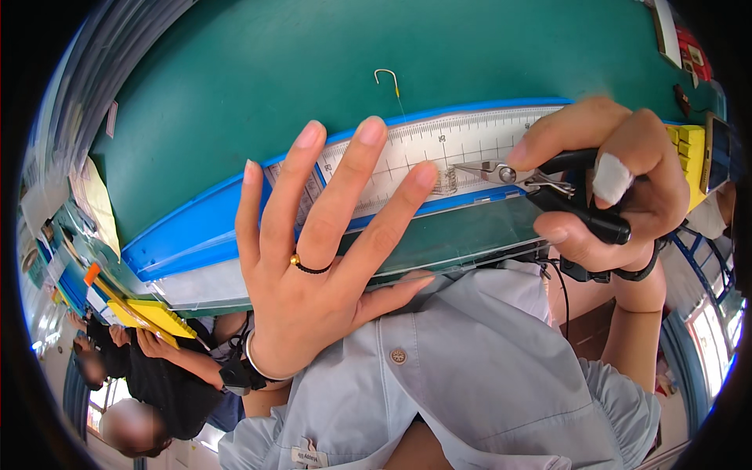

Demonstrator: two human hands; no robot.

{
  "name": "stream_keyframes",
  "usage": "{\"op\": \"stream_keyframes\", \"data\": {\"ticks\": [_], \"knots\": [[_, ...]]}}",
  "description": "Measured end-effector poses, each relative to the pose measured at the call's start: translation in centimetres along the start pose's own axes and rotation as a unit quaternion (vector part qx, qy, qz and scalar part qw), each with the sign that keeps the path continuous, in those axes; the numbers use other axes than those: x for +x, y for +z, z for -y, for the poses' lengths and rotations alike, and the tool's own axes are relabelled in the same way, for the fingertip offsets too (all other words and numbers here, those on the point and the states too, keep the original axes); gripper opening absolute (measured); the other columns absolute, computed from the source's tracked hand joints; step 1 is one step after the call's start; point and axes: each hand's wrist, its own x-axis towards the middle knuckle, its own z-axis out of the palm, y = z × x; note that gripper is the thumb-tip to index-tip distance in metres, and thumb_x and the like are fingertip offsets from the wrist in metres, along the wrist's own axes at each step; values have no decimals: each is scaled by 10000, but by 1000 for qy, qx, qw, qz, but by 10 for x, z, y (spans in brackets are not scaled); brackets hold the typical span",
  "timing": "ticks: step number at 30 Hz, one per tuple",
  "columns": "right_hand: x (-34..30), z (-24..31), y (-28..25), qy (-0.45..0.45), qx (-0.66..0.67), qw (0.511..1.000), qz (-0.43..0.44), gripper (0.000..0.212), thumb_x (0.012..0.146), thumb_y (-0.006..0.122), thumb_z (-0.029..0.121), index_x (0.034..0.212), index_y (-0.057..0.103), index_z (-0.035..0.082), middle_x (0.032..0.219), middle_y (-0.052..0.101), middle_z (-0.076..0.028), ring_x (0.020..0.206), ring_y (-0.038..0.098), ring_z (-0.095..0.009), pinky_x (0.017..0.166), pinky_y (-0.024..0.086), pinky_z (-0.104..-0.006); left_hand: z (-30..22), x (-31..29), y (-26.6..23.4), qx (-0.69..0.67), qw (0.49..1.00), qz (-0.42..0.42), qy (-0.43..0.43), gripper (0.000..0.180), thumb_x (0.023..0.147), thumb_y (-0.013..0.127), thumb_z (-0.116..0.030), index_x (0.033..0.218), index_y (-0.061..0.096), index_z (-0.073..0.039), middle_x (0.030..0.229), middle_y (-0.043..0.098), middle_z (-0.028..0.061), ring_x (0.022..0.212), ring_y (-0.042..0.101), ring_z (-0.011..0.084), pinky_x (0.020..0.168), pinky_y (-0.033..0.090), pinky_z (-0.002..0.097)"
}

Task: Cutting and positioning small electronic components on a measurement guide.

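Note:
My left hand point(301, 290) is spread over a white measuring scale point(478, 137) set in a long blue plastic tray point(196, 223). Its index fingertip rests beside a small shiny metal or wire piece point(445, 182), too small to name. In my right hand point(658, 168), with white tape round one finger, is a pair of small pliers point(509, 174) with black handles. Their pointed tip reaches that piece; whether they grip it I cannot tell. Beyond the tray's far edge lies a fish hook point(395, 82) with yellow binding, a thin line running from it toward the scale.
The tray stands at the near edge of a green tabletop point(313, 63), with a clear lid point(462, 235) on its near side. Yellow blocks point(689, 153) and a phone-like device point(719, 153) are at right. Another person in a black top point(172, 384) sits at left, by a yellow box point(164, 317).

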Motion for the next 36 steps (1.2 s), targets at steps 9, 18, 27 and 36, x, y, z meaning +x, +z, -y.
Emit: {"op": "stream_keyframes", "data": {"ticks": [9, 18, 27, 36], "knots": [[0, 1, 4, 32, 69, 996, -36, 432, 810, 798, 154, 892, 378, 90, 998, 652, -279, 880, 650, -224, 782, 561, -311, 16, -11, 1, -208, 971, -117, 20, 678, 666, 853, -455, 1250, 666, -166, 1461, 466, 182, 1372, 415, 374, 1109, 314, 579], [-17, 7, 9, 139, 119, 959, -218, 560, 796, 817, 411, 896, 357, 110, 967, 644, -200, 718, 599, -114, 529, 515, -183, -5, 26, -12, -57, 978, -194, -53, 144, 710, 803, -27, 826, 725, -60, 912, 712, 34, 938, 606, 256, 925, 456, 411], [-29, 2, 0, 139, 148, 949, -239, 555, 780, 821, 418, 891, 368, 117, 949, 651, -189, 692, 605, -93, 541, 522, -183, -31, 51, -13, -67, 976, -206, -10, 177, 709, 817, -50, 867, 742, -76, 836, 716, 8, 828, 640, 209, 919, 454, 434], [-29, -1, -4, 138, 211, 935, -250, 605, 732, 861, 443, 904, 375, 127, 936, 647, -203, 676, 621, -115, 531, 522, -192, -36, 56, -1, -139, 972, -191, 6, 155, 736, 809, -40, 868, 739, -81, 840, 716, 11, 829, 644, 218, 908, 467, 438]]}}
